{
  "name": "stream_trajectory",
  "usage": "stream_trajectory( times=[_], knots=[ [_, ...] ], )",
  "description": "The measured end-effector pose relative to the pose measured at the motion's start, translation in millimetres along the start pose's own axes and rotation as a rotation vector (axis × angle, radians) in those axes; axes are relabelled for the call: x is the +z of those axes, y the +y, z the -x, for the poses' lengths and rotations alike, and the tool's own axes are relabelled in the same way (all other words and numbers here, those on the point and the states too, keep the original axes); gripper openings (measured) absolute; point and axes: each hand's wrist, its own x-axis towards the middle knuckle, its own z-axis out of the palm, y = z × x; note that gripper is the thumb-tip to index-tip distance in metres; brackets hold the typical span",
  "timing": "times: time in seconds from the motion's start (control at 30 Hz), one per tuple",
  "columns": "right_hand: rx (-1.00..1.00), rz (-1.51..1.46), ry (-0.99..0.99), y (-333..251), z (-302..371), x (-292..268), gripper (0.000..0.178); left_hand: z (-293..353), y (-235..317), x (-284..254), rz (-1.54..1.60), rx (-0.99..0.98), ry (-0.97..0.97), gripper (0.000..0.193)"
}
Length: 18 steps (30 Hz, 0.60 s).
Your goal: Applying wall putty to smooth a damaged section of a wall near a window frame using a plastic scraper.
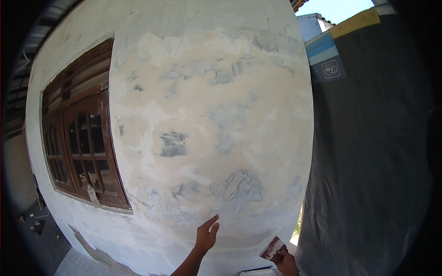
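Observation:
A white and cream patched wall (161, 106), with grey spots showing through, stands in front of me. My left hand (206, 235) is raised low at its middle, fingers stretched out and holding nothing. The fingertips are at or close to the wall; I cannot tell whether they touch it. At the lower right my right hand (287, 263) grips a flat, dark-red rectangular piece (272, 248) with whitish smears, by its lower right corner. Whether it is a scraper or a sheet of another kind is unclear.
A brown wooden window (87, 138) with a small bottle (93, 195) on its sill is at left. A black sheet (368, 138) hangs along the right. A white-topped container (258, 272) is partly cut off at the bottom edge. Small items (39, 225) lie at far left.

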Motion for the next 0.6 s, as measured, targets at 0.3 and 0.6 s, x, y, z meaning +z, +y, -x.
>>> stream_trajectory(
  times=[0.3,0.6],
  knots=[
    [-0.791,0.489,-0.356,-213.6,-63.9,480.6,0.033,-307.3,255.1,-152.4,-0.511,0.823,0.184,0.033],
    [-1.271,0.677,-0.314,-295.6,-53.4,694.9,0.034,-405.5,370.7,-173.3,-0.989,0.900,0.267,0.040]
  ],
)
